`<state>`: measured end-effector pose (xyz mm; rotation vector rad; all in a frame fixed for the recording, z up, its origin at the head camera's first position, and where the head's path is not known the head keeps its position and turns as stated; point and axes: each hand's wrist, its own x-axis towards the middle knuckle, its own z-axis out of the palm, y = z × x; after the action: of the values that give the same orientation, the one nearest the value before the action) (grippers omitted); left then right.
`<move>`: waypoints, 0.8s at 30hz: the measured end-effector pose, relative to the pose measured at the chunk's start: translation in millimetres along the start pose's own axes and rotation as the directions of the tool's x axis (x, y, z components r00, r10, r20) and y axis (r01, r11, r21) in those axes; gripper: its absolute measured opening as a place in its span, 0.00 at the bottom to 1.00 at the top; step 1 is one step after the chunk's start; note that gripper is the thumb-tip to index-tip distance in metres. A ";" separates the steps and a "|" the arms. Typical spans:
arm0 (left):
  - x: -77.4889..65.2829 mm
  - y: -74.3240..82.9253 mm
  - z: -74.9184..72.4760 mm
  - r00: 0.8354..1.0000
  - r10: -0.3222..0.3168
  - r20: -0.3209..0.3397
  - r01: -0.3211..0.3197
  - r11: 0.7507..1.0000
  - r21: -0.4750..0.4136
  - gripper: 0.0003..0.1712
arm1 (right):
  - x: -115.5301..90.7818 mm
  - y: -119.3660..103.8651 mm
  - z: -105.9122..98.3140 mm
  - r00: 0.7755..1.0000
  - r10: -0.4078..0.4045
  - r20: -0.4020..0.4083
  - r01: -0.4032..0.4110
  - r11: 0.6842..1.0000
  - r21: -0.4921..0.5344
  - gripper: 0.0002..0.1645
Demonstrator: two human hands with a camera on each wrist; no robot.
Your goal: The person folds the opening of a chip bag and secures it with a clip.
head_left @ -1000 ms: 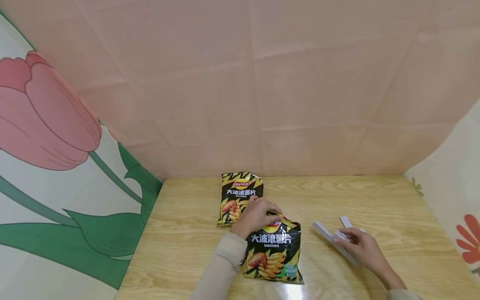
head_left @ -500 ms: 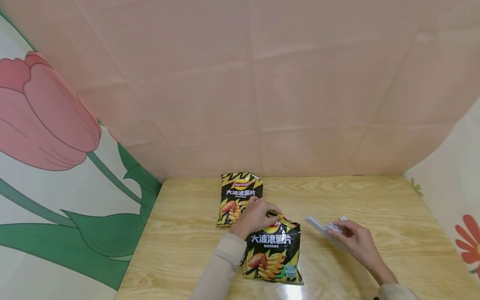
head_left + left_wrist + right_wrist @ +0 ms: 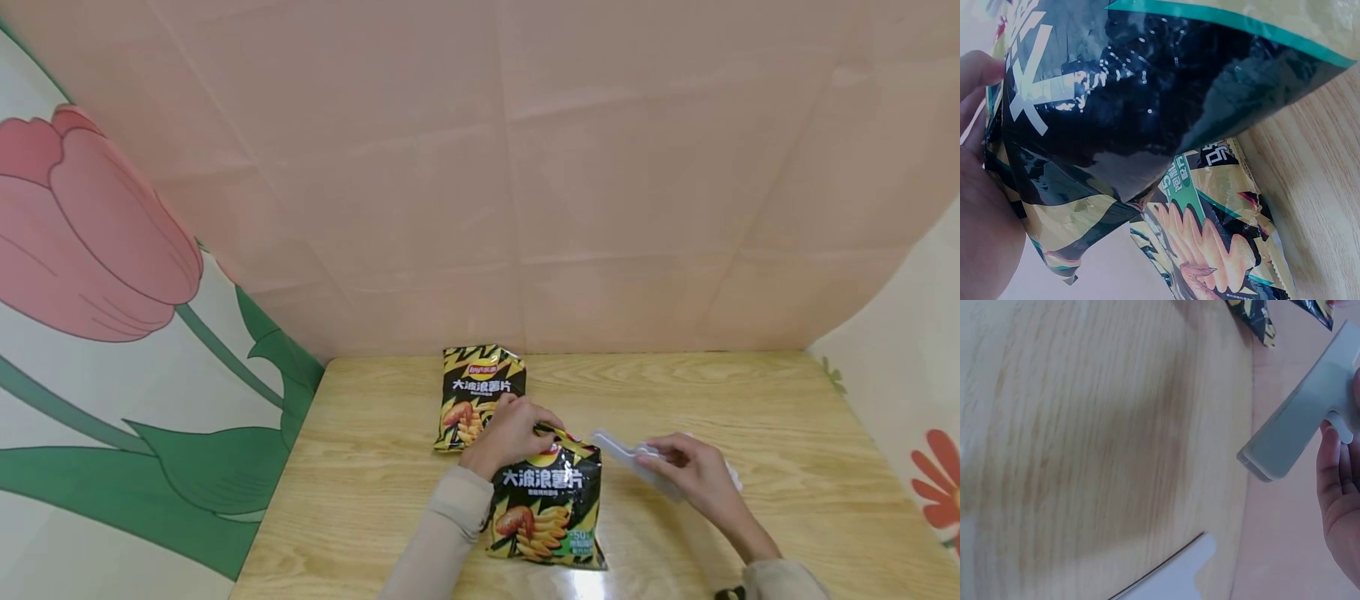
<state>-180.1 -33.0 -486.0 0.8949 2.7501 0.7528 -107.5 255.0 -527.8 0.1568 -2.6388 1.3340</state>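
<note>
My left hand (image 3: 517,429) grips the folded top of a black and yellow bag of potato chips (image 3: 543,517) that stands on the table. In the left wrist view the bag (image 3: 1122,94) fills much of the picture and the fingers curl at its edge. My right hand (image 3: 697,475) pinches a white plastic bag clip (image 3: 618,448) by its small tab, held above the table just right of the bag. The clip (image 3: 1297,419) looks closed in the right wrist view. Below it a second white clip (image 3: 1175,575) lies on the table, mostly covered by my right hand in the head view.
Another matching bag of chips (image 3: 480,375) lies behind, near the table's back edge, partly covered by my left hand. The wooden table (image 3: 360,500) meets a pink cloth backdrop (image 3: 645,208) at the rear. Printed flower panels (image 3: 112,233) flank both sides.
My right hand has lifted the clip off the table and carried it left, nearer the front bag. The left hand and both bags have stayed in place.
</note>
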 end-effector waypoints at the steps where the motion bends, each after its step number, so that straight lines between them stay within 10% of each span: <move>1: 0.0 0.0 -0.1 1.000 -0.001 0.000 0.001 1.000 0.000 0.10 | 0.9 -1.7 0.7 1.000 -0.006 0.004 0.006 1.000 -0.006 0.13; 24: 0.9 -2.0 1.9 1.000 0.010 -0.018 -0.010 1.000 -0.020 0.12 | 15.4 -23.4 14.7 0.996 -0.038 0.076 0.037 0.999 0.007 0.12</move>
<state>-181.3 -33.1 -488.7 0.9033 2.7508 0.7925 -120.1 229.1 -514.7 0.2615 -2.6800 1.3493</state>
